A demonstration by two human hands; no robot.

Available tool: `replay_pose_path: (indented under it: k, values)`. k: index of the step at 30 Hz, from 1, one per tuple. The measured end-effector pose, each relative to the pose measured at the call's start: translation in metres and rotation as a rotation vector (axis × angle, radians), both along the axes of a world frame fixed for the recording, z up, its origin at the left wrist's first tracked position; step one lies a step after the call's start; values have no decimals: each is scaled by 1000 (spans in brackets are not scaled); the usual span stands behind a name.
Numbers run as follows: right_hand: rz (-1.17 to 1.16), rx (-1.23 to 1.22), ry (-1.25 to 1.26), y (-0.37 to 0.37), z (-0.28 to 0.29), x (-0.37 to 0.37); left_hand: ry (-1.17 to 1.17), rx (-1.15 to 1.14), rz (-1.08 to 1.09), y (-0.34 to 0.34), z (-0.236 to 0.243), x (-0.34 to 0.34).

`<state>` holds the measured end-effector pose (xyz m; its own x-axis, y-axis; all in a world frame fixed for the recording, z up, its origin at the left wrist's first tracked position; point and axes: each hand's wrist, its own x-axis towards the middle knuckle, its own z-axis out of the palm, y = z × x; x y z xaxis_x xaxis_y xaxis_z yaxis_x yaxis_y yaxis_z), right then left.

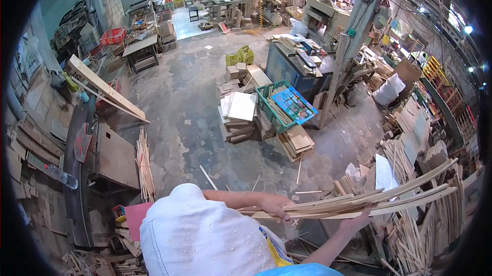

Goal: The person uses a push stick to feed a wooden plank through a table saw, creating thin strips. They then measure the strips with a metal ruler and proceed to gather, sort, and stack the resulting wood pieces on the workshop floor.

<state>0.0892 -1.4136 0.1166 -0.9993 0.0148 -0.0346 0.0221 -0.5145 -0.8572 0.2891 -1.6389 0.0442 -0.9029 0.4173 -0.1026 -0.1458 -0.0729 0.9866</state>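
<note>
A bundle of long, thin wooden strips (328, 208) stretches from near my body out to the right, its far ends fanned slightly apart. My left hand (277, 207) is closed around the strips at their near part, with the forearm coming across from a white sleeve. Farther along, my right hand (360, 218) grips the same bundle from below, its fingers partly hidden by the wood. The near ends of the strips are hidden behind the white cloth (205, 235), which is dotted with wood shavings.
Piles of wooden strips (410, 240) crowd the right side. Ahead stand stacked boards (241, 106), a green crate (274, 117) and a blue cabinet (287, 71) beside a post (353, 40). On the left are leaning planks (110, 91), a tied strip bundle (145, 168) and a plastic bottle (62, 176).
</note>
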Motion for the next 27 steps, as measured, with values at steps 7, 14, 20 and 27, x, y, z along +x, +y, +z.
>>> replay_pose_path:
  k: [7,14,20,27]
  values:
    - [59,100,59,-13,6,-15,165,-297,211,-16,-21,16]
    - [18,245,111,-38,15,-2,101,-345,542,-33,0,17]
    - [75,303,231,-62,15,10,185,-269,706,-43,19,-3]
    - [201,221,191,-94,-3,18,394,-269,537,-20,18,-16]
